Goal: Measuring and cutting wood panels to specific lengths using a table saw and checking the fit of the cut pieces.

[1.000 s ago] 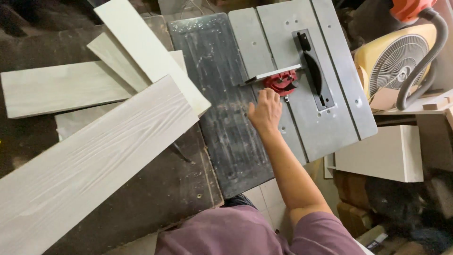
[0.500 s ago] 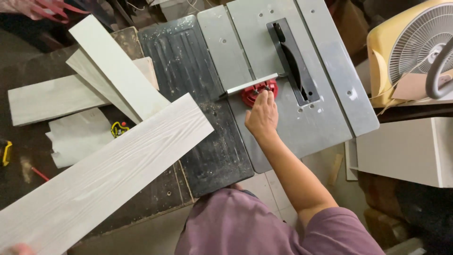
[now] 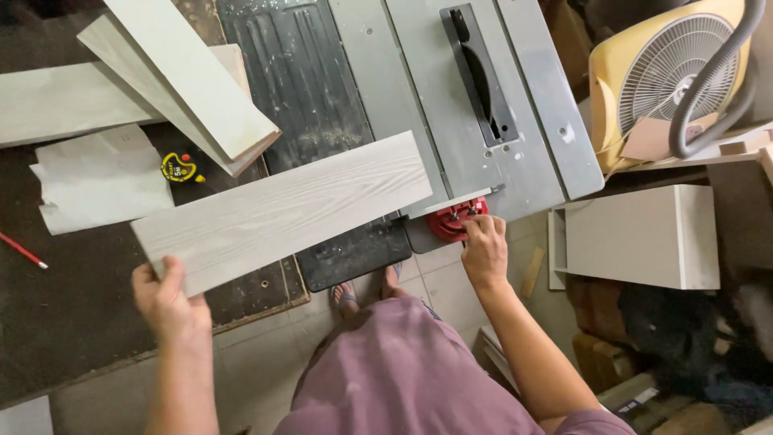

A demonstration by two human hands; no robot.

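My left hand (image 3: 167, 300) grips the near end of a pale, wood-grained plank (image 3: 283, 211), thumb on top and fingers curled beneath. The plank runs slantwise up to my right, its far end lying over the black ribbed panel (image 3: 302, 89) and the edge of the grey metal saw table (image 3: 419, 105). My right hand (image 3: 484, 247) closes its fingertips on the red mitre gauge (image 3: 456, 221) at the table's near edge, just beside a slim metal bar. The dark blade guard (image 3: 480, 74) sits in its slot further up. To my left, more pale boards (image 3: 187, 79) lie stacked crosswise, with a yellow tape measure (image 3: 178, 167) and white paper (image 3: 101, 179) on the dark bench.
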